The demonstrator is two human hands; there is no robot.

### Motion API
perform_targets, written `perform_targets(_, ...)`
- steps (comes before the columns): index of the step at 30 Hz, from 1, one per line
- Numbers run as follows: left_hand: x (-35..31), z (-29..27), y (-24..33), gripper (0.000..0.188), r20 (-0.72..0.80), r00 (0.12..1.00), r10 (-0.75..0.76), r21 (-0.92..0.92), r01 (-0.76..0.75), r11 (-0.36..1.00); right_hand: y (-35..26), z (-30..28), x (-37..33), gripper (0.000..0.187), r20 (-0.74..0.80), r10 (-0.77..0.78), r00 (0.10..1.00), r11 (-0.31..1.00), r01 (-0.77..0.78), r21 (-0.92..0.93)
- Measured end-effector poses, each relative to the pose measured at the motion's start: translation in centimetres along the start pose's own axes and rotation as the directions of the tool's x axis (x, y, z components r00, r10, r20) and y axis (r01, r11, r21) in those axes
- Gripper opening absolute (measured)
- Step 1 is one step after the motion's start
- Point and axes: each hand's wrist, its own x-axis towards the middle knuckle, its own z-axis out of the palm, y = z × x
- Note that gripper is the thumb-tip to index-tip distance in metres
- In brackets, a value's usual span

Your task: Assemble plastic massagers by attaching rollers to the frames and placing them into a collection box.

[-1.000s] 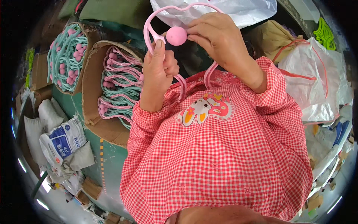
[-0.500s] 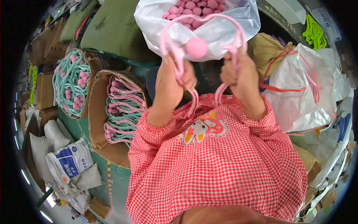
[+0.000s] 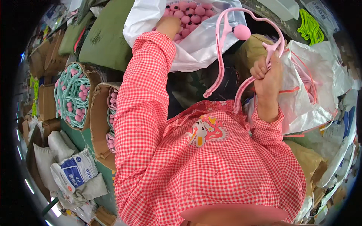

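My right hand (image 3: 268, 75) is wrapped round one arm of a pink curved neck massager frame (image 3: 218, 49), raised at the right of the bag. One pink ball (image 3: 241, 32) sits on an inner prong of the frame; the other prong, just above my right hand, carries no ball. My left hand (image 3: 169, 25) reaches into a white plastic bag (image 3: 190, 56), down among many loose pink balls (image 3: 195, 19), some showing a black hole. Its fingers are hidden by the balls and the bag.
At the left stand cardboard boxes (image 3: 98, 124) filled with green and pink massager frames (image 3: 71, 94). A tied white sack (image 3: 301, 109) lies on the right, below bright yellow-green loops (image 3: 310, 28). A green cushion-like bundle (image 3: 107, 35) lies behind, and packed bags (image 3: 75, 173) lie lower left.
My left hand has let go of the frame and gone into the bag of balls. My right hand has carried the frame to the right, tilting it.
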Motion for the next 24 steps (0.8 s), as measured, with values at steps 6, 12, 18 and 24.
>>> perform_targets(6, -1.3, 0.5, -0.6, 0.032, -0.061, 0.998, -0.020, -0.043, 0.017, 0.999, 0.5, -1.2, 0.2, 0.018, -0.019, 0.016, 1.000, 0.988, -0.013, 0.156)
perform_targets(12, -10.7, -4.3, 3.5, 0.040, -0.438, 0.888, 0.138, -0.874, -0.457, 0.166, -0.1, -0.4, -1.2, 0.019, 0.080, -0.006, 0.997, 0.997, 0.000, 0.073)
perform_targets(18, -18.1, -2.3, 5.8, 0.038, -0.429, 0.892, 0.140, -0.734, -0.254, -0.630, 0.0, 2.9, -2.6, 0.037, 0.255, 0.052, 0.966, 0.997, -0.036, -0.064)
perform_targets(24, -21.6, -0.3, 6.7, 0.042, -0.289, 0.943, 0.167, -0.501, 0.000, -0.865, 1.6, 5.6, -3.8, 0.041, 0.315, 0.002, 0.949, 0.969, 0.076, -0.235)
